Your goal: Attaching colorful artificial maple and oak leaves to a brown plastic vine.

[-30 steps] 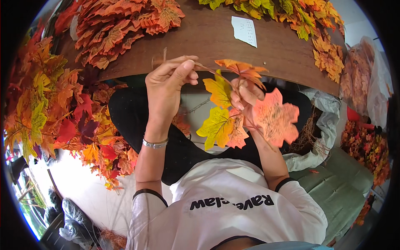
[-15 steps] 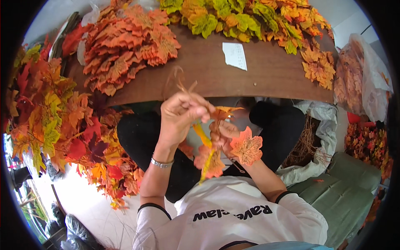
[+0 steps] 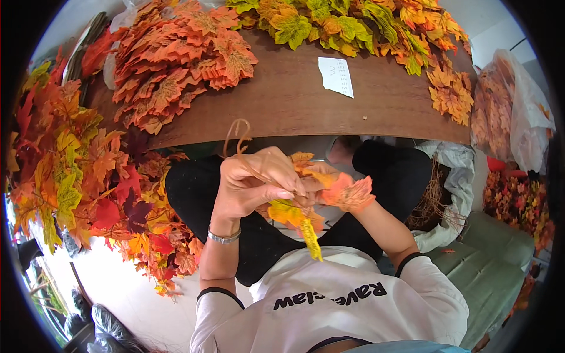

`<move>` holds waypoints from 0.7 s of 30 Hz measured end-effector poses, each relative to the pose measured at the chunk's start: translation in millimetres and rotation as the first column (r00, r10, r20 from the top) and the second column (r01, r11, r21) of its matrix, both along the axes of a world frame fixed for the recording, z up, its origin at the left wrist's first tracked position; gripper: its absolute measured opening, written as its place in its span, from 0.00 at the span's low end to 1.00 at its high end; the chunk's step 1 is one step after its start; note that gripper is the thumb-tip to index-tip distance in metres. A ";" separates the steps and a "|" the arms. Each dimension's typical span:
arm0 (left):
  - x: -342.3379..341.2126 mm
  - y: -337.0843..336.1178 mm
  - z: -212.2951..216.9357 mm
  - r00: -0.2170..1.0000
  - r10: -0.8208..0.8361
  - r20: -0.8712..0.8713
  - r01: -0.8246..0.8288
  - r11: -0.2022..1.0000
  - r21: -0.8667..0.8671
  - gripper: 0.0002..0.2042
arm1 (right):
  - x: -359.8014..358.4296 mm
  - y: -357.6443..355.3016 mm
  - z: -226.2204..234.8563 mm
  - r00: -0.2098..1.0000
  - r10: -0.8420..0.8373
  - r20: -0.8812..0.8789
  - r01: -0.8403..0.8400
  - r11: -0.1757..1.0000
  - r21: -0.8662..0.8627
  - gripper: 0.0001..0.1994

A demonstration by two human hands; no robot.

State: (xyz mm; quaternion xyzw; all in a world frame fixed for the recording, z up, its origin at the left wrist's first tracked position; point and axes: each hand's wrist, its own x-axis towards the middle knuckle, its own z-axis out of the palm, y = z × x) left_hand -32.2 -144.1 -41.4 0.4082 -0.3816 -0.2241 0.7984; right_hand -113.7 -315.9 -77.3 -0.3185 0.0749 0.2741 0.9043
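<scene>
My left hand (image 3: 253, 182) is closed around a small bunch of artificial autumn leaves (image 3: 297, 215) and a thin brown wire or twine (image 3: 236, 135) that curls up above my fingers. My right hand (image 3: 321, 179) is mostly hidden behind the left hand and the leaves; it grips the same bunch, with an orange-pink leaf (image 3: 352, 193) sticking out to the right. A yellow-green leaf hangs down from the bunch over my lap. Both hands are held close together in front of the brown table (image 3: 294, 106).
A heap of orange leaves (image 3: 176, 65) lies on the table's left, yellow and orange ones (image 3: 353, 23) along its far edge, and a white paper slip (image 3: 336, 75) near the middle. Red and orange leaves (image 3: 82, 176) are piled at my left. Bags of leaves (image 3: 512, 112) stand at the right.
My hands have come down and closer together, gathering the spread leaves into a tighter bunch. The view has tilted so that more of the table shows.
</scene>
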 end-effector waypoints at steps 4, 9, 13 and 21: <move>-0.6 1.7 2.9 0.995 0.075 -0.072 -0.078 0.996 -0.038 0.03 | 17.5 -4.3 11.6 0.950 0.197 0.244 -0.107 0.935 -0.338 0.13; 4.4 12.1 1.2 0.989 0.045 -0.142 -0.057 0.995 -0.078 0.02 | 65.4 -51.0 28.8 0.704 0.615 0.354 0.070 0.436 -0.897 0.09; 7.4 12.7 -0.3 0.991 0.038 -0.125 -0.044 0.998 -0.046 0.04 | 130.4 -49.0 43.5 0.753 0.402 0.520 0.266 0.537 -0.800 0.11; 9.1 7.8 -1.5 0.987 0.133 -0.088 -0.134 0.991 -0.008 0.06 | 238.7 9.5 17.7 0.820 0.020 0.572 0.527 0.363 -0.769 0.18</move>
